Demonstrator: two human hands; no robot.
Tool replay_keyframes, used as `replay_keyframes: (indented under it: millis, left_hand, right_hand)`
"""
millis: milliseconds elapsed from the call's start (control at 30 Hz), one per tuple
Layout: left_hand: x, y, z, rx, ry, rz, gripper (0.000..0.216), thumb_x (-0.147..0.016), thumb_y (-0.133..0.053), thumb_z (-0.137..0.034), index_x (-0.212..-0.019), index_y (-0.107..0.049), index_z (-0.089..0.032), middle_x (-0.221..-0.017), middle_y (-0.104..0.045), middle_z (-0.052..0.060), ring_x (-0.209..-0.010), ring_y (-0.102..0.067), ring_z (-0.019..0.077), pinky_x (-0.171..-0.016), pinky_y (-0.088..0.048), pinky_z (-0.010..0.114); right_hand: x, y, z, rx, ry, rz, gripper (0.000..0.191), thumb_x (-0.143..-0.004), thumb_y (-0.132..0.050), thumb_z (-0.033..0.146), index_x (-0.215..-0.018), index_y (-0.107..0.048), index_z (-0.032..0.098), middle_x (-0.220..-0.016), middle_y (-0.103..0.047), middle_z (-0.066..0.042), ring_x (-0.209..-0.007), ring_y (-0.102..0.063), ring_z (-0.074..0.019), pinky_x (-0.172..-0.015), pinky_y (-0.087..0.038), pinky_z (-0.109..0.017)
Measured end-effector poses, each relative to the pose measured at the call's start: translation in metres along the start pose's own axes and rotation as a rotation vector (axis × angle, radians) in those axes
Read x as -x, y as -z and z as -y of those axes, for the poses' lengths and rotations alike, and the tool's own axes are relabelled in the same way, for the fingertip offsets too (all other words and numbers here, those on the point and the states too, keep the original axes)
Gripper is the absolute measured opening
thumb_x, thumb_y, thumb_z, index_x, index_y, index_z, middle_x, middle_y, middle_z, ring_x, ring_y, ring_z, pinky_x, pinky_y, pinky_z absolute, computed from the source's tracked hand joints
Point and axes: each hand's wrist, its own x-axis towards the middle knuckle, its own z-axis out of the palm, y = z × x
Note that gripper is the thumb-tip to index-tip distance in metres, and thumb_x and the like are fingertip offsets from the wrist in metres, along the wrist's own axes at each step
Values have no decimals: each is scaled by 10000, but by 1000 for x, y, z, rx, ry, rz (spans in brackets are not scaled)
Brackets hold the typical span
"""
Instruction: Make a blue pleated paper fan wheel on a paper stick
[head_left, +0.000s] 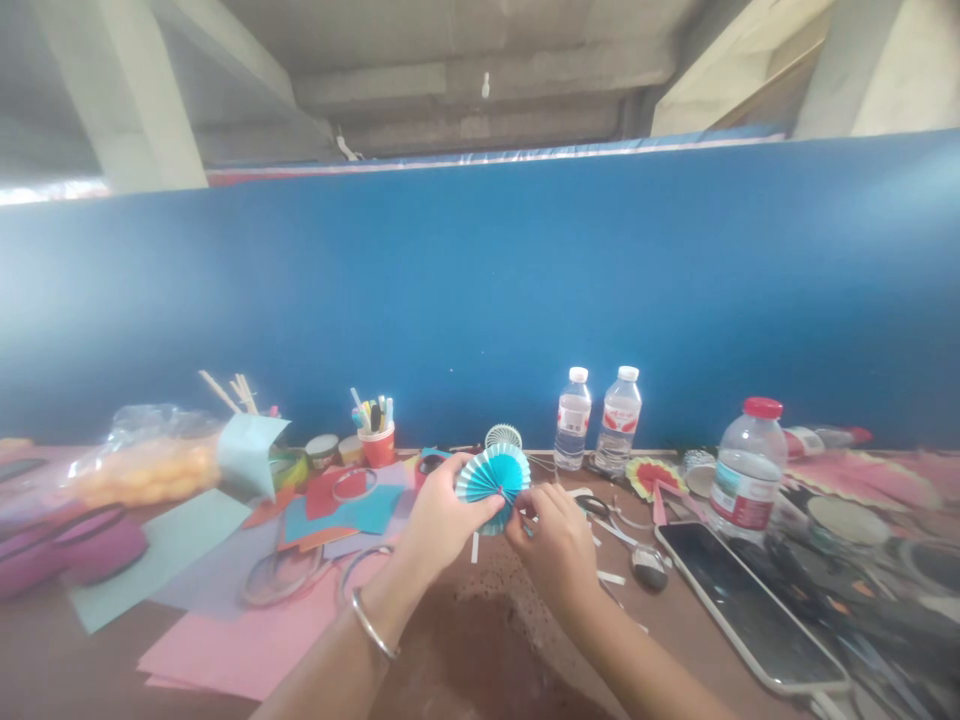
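A pleated teal paper fan (493, 474), spread into a near half-circle, is held up above the brown table (480, 640). My left hand (442, 520) pinches its left side, with a metal bangle on that wrist. My right hand (555, 545) is closed around the fan's lower right edge near its base. Both hands meet at the fan, a little above the tabletop.
Coloured paper sheets (247, 610) cover the left of the table, beside a red cup of pens (377, 440) and a plastic bag (142, 460). Two water bottles (596, 418) stand by the blue wall; a third bottle (748, 470) and a phone (742, 600) sit right.
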Motion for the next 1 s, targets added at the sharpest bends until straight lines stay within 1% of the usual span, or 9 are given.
replay_keyframes:
  millis: [67, 200, 367, 500, 600, 667, 767, 900, 1000]
  left_hand:
    - [0, 0, -1, -9, -12, -16, 252, -627, -637, -226, -872, -592, -185, -779, -653, 13, -713, -596, 191, -675, -440, 293]
    - [-3, 4, -1, -23, -12, -127, 225, -625, -643, -255, -833, -610, -175, -767, -656, 32, -723, -596, 206, -692, -439, 315]
    - [-9, 16, 5, 80, 58, -163, 302, -628, -661, -315, -877, -608, -153, -824, -668, 60, -771, -610, 220, -715, -452, 335]
    - [-12, 23, 7, 197, 73, -170, 344, -643, -670, -336, -923, -608, -146, -884, -676, 75, -808, -618, 213, -743, -458, 329]
    - [-13, 24, 9, 290, 114, -95, 371, -660, -667, -357, -959, -602, -147, -932, -672, 81, -850, -615, 221, -762, -462, 333]
    - [-14, 23, 13, 347, 131, -70, 351, -689, -637, -387, -944, -608, -147, -941, -667, 79, -868, -607, 222, -770, -461, 333]
    - [-18, 23, 19, 450, 154, -126, 329, -729, -575, -433, -876, -612, -141, -939, -657, 79, -881, -595, 213, -773, -457, 323]
    - [-22, 30, 25, 643, 233, -94, 347, -743, -531, -459, -897, -570, -151, -927, -640, 86, -841, -609, 200, -753, -470, 341]
    - [-22, 37, 29, 662, 213, -184, 315, -723, -555, -437, -883, -546, -166, -931, -617, 67, -812, -612, 176, -737, -471, 323]
  right_hand:
    - [1, 0, 0, -32, -16, 15, 132, -732, -479, 133, -657, -578, 177, -602, -554, -17, -606, -493, -163, -572, -352, -277]
    - [1, 3, -1, -210, -49, 45, 158, -817, -474, 194, -786, -630, 195, -707, -632, -26, -698, -551, -166, -647, -408, -277]
    - [0, 4, -5, -263, -141, 14, 134, -814, -521, 269, -885, -609, 196, -773, -628, -33, -730, -559, -170, -656, -429, -275]
    - [4, -5, -12, -155, -8, 72, 162, -824, -502, 274, -888, -614, 177, -768, -629, -48, -734, -555, -179, -664, -411, -277]
    - [9, -12, -16, -68, 36, 140, 221, -857, -436, 256, -841, -643, 181, -658, -621, -34, -642, -560, -161, -594, -379, -249]
    - [13, -14, -16, -40, -22, 194, 234, -853, -432, 252, -795, -652, 196, -622, -622, -19, -593, -565, -146, -545, -358, -230]
    - [17, -16, -16, -23, -101, 247, 215, -822, -467, 255, -716, -649, 207, -593, -635, -4, -533, -565, -131, -500, -336, -216]
    - [21, -20, -20, -32, -137, 216, 245, -804, -480, 291, -642, -638, 196, -564, -642, -22, -519, -577, -147, -508, -345, -225]
    - [21, -22, -28, -208, -362, 208, 296, -818, -462, 354, -648, -639, 188, -558, -649, -26, -497, -581, -158, -474, -360, -225]
